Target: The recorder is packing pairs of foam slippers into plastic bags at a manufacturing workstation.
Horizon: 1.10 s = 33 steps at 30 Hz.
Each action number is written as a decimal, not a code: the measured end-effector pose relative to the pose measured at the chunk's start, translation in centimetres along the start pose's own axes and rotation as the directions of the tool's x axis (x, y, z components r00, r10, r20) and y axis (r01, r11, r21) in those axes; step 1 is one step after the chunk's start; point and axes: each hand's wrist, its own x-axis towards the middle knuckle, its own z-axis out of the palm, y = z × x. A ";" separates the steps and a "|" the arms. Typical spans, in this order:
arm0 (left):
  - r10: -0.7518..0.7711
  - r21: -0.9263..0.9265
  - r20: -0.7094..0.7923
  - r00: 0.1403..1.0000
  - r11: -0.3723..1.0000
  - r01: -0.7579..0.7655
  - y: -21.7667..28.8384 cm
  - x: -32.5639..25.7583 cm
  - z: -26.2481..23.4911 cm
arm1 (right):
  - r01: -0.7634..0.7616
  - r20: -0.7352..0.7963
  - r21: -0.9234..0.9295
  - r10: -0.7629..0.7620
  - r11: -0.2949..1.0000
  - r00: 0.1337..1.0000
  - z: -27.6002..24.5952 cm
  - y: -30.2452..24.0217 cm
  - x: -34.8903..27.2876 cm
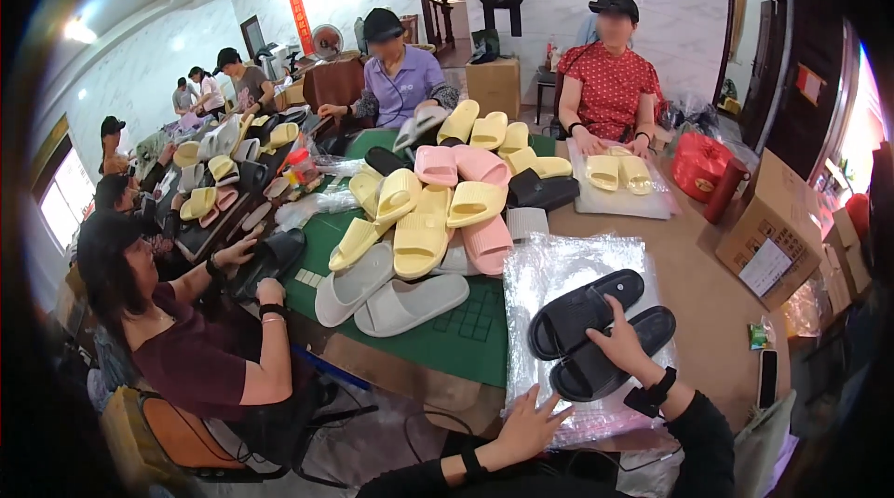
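Observation:
A pair of black slippers (570,319) lies side by side over a stack of clear plastic bags (619,256) at the table's near edge. My right hand (622,342) is closed on the pair, with the thumb and a finger over their adjoining edges; its other fingers are partly hidden. Just left of the slippers, my left hand (526,427) has its fingers spread, its fingertips by the bags' lower left corner, holding nothing. Beyond the bags rises a heap of yellow slippers (424,233), pink slippers (481,164) and grey slippers (410,305).
At left, a co-worker in maroon (191,340) handles a dark slipper (270,261). Across the table, a person in red (610,88) has yellow slippers on bags. A cardboard box (768,233), a red bundle (698,166) and a phone (767,379) are at right. A green mat (484,349) covers part of the table.

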 end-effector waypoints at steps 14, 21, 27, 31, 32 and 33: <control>-0.013 -0.069 -0.002 1.000 0.998 0.013 0.7 -0.2 0.8 | -0.160 0.125 0.950 0.145 0.269 0.982 0.0 -3.2 -6.1; 0.026 -0.106 -0.195 0.981 0.993 -0.047 -0.1 1.0 0.1 | -0.228 0.246 0.904 -0.003 0.361 0.969 0.2 -0.9 -3.7; -0.009 -0.085 -0.189 0.982 0.996 -0.007 -0.3 0.6 0.2 | 0.069 0.048 0.326 -0.089 0.943 0.995 1.2 -0.6 -8.2; 0.016 -0.050 -0.141 0.990 0.998 -0.023 -0.2 0.5 0.0 | 0.216 -0.056 -0.331 -0.248 0.919 0.967 2.2 1.6 -7.0; 0.018 -0.043 -0.142 0.990 0.999 -0.025 -0.2 0.6 0.2 | 0.210 -0.060 -0.332 -0.242 0.920 0.968 2.5 2.1 -6.2; 0.020 -0.035 -0.144 0.989 0.999 -0.025 0.0 0.6 0.3 | 0.194 -0.046 -0.415 -0.233 0.889 0.971 2.9 2.4 -5.1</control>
